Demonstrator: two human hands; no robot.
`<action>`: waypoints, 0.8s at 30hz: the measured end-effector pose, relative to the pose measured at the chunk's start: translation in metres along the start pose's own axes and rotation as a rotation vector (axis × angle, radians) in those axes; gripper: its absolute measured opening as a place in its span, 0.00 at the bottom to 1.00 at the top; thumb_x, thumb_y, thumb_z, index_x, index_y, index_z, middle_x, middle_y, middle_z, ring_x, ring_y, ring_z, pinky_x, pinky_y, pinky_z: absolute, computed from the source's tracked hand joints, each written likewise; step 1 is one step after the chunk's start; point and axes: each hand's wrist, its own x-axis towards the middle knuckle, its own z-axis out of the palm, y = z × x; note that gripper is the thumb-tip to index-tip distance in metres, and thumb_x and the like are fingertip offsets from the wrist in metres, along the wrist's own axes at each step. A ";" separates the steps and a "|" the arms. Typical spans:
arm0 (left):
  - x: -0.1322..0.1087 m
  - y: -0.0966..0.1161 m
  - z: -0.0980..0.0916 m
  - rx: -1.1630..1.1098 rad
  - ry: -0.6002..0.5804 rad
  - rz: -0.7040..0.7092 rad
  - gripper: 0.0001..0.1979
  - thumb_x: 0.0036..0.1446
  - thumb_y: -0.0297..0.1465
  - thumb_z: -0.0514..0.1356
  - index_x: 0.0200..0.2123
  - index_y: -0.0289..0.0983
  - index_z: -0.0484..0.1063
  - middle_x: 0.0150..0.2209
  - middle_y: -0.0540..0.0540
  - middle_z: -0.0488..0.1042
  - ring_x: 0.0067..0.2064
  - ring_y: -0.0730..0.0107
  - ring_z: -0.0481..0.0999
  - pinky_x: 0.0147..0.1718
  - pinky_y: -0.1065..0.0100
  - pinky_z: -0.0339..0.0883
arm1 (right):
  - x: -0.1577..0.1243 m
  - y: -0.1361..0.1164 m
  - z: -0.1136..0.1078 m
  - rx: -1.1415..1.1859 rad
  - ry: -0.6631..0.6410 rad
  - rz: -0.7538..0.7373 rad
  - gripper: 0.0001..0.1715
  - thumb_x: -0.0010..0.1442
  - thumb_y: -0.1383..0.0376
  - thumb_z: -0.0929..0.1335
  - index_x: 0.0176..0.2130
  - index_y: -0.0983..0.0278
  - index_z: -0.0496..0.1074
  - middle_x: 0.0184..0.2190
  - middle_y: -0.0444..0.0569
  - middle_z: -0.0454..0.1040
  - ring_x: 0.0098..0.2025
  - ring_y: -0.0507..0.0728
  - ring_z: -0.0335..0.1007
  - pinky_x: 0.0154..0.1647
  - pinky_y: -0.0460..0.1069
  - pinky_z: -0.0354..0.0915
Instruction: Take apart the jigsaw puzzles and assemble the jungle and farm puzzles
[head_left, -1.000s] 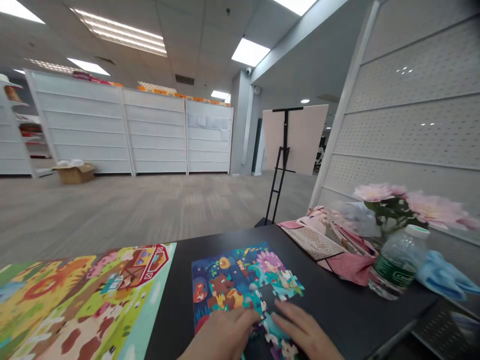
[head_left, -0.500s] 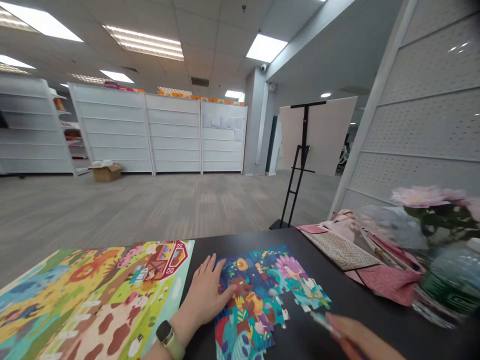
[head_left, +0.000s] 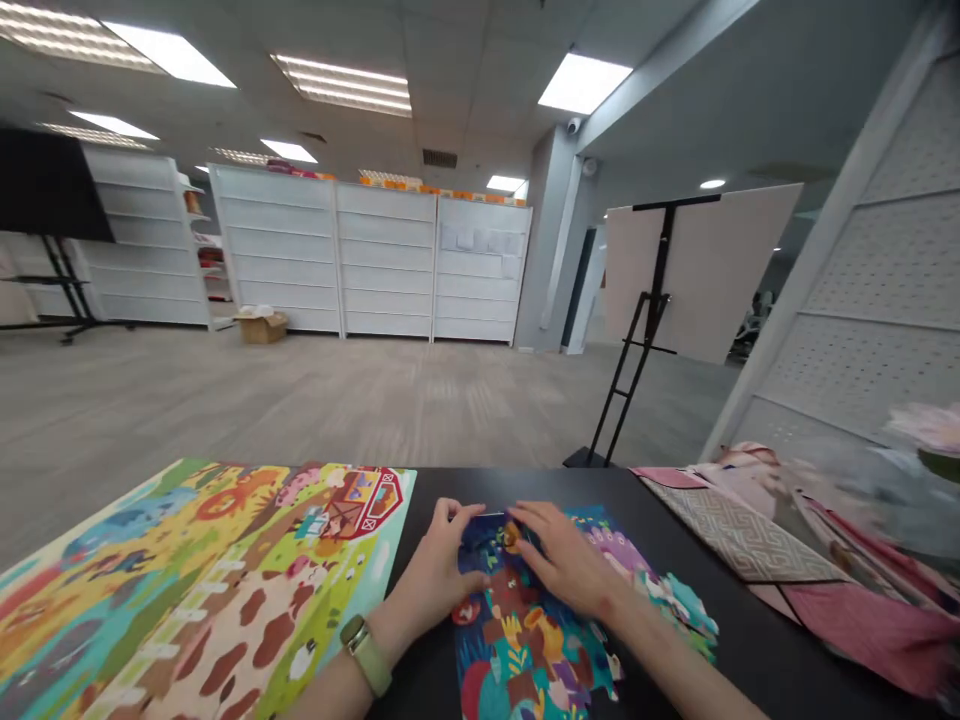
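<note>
Nearly together, left hand (head_left: 431, 565) and right hand (head_left: 562, 555) flat on glossy cardboard jigsaw pieces (head_left: 525, 645)

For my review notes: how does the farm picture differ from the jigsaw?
The farm picture is one unbroken sheet; the jigsaw has a ragged edge. The farm picture is mainly yellow and green, the jigsaw mainly blue and teal. The left hand and right hand touch the jigsaw, not the farm picture. Both are bright cartoon scenes.
</note>
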 end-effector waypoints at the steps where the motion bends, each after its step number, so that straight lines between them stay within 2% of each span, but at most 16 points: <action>1: 0.001 0.001 0.001 -0.022 0.019 0.010 0.38 0.43 0.21 0.70 0.59 0.42 0.65 0.50 0.47 0.61 0.52 0.64 0.70 0.55 0.65 0.66 | 0.013 -0.003 0.010 0.025 -0.018 -0.024 0.21 0.67 0.62 0.66 0.57 0.63 0.69 0.58 0.57 0.72 0.60 0.64 0.65 0.60 0.58 0.62; 2: 0.001 0.001 0.001 -0.039 0.040 0.017 0.37 0.43 0.18 0.69 0.57 0.42 0.66 0.49 0.48 0.61 0.52 0.65 0.70 0.55 0.65 0.65 | 0.023 -0.004 0.019 0.042 -0.028 -0.040 0.21 0.65 0.62 0.67 0.57 0.64 0.69 0.57 0.57 0.72 0.60 0.64 0.66 0.59 0.58 0.62; 4: 0.003 0.002 0.002 -0.065 0.081 0.023 0.36 0.43 0.15 0.67 0.56 0.41 0.66 0.49 0.48 0.61 0.53 0.65 0.69 0.57 0.64 0.65 | 0.035 -0.005 0.032 0.066 -0.025 -0.050 0.14 0.65 0.64 0.68 0.50 0.63 0.71 0.50 0.54 0.76 0.54 0.64 0.70 0.54 0.57 0.65; 6: 0.005 0.002 0.002 -0.090 0.114 0.027 0.34 0.43 0.14 0.65 0.54 0.42 0.66 0.49 0.48 0.62 0.52 0.65 0.69 0.56 0.64 0.65 | 0.038 -0.003 0.040 0.078 -0.006 -0.040 0.06 0.65 0.66 0.67 0.43 0.62 0.71 0.43 0.51 0.76 0.48 0.62 0.71 0.48 0.56 0.66; 8: 0.007 0.003 0.001 -0.111 0.137 0.028 0.33 0.44 0.14 0.65 0.52 0.42 0.67 0.49 0.48 0.63 0.52 0.65 0.70 0.55 0.64 0.66 | 0.035 0.001 0.042 0.078 0.014 -0.029 0.03 0.64 0.67 0.67 0.41 0.61 0.69 0.42 0.49 0.75 0.46 0.62 0.69 0.46 0.55 0.66; 17: 0.000 0.013 0.001 -0.076 0.148 0.112 0.23 0.47 0.15 0.64 0.45 0.42 0.69 0.46 0.49 0.62 0.48 0.64 0.69 0.52 0.62 0.66 | 0.036 0.007 0.036 0.137 0.117 -0.043 0.08 0.66 0.71 0.63 0.36 0.60 0.68 0.39 0.48 0.70 0.43 0.60 0.65 0.45 0.54 0.64; 20: -0.003 0.017 0.004 -0.056 0.136 0.154 0.19 0.49 0.16 0.63 0.40 0.42 0.68 0.46 0.49 0.61 0.47 0.65 0.69 0.51 0.63 0.66 | 0.036 0.006 0.035 0.208 0.184 -0.027 0.07 0.67 0.68 0.63 0.36 0.60 0.68 0.39 0.48 0.71 0.43 0.60 0.65 0.46 0.54 0.63; 24: -0.003 0.016 0.005 -0.051 0.206 0.115 0.19 0.46 0.19 0.65 0.38 0.42 0.64 0.44 0.49 0.60 0.44 0.64 0.69 0.46 0.63 0.68 | 0.033 0.009 0.032 0.292 0.274 0.051 0.16 0.72 0.61 0.58 0.32 0.60 0.65 0.31 0.44 0.70 0.36 0.57 0.66 0.40 0.50 0.62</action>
